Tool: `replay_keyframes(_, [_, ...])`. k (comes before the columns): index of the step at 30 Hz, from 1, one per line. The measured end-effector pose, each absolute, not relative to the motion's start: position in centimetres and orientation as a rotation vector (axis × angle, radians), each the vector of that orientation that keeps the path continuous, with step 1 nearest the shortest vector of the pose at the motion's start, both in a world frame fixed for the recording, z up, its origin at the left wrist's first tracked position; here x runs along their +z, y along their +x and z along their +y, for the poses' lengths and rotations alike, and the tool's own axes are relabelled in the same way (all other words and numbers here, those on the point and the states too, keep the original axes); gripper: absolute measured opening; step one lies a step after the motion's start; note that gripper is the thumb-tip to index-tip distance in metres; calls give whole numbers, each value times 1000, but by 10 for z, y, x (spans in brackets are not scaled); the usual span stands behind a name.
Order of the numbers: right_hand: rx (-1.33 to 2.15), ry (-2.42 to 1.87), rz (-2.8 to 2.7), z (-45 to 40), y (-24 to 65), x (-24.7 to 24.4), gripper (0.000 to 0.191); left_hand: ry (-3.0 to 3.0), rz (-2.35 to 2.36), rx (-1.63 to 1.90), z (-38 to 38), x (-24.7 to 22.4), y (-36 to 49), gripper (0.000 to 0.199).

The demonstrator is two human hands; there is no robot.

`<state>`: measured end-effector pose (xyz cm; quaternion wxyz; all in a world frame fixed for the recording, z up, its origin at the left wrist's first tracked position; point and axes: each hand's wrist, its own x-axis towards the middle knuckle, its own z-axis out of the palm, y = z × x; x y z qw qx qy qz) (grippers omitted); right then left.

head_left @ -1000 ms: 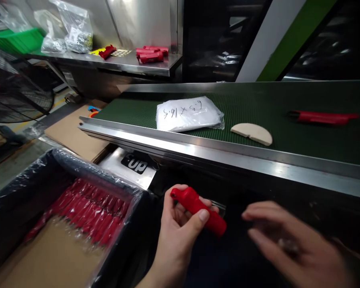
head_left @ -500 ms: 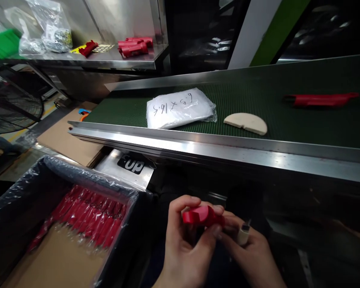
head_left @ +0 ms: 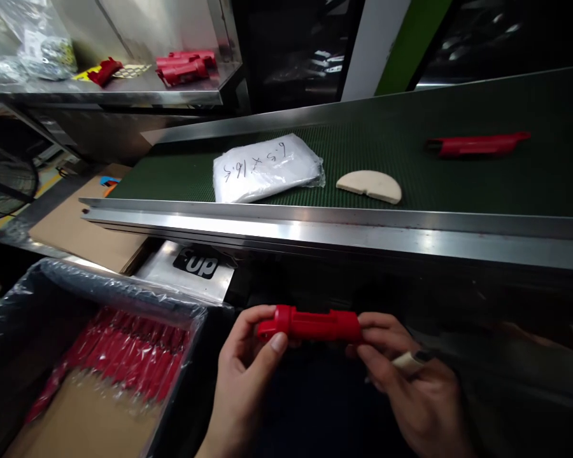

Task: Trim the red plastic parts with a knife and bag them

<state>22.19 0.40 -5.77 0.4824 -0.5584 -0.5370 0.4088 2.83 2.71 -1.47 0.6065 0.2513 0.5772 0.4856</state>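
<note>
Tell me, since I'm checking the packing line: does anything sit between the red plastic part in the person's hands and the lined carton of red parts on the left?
Nothing visible does. Left hand and right hand hold the red plastic part by its ends, in open air right of the lined carton.

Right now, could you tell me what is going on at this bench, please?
A person holds a red plastic part level between both hands, left hand at one end and right hand at the other, below the conveyor's steel rail. The right hand also holds a small pale tool. A lined box of similar red parts sits at left. Another red part lies on the green belt.
</note>
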Motion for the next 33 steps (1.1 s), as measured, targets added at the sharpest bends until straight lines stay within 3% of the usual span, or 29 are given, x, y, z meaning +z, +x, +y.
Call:
replay_keyframes(7, [1059, -1326, -1221, 8, 224, -50, 10, 564, 1395, 1061, 25, -14, 25, 55])
replay_keyframes(22, [1400, -1282, -707, 21, 228, -40, 25, 550, 1105, 928, 27, -30, 15, 42])
replay_keyframes(30, [1393, -1339, -1337, 41, 226, -11, 25, 1003, 1062, 578, 31, -4, 33, 47])
replay_keyframes(33, [1168, -1395, -1473, 49, 230, 0, 28, 886, 982, 643, 28, 0, 48, 38])
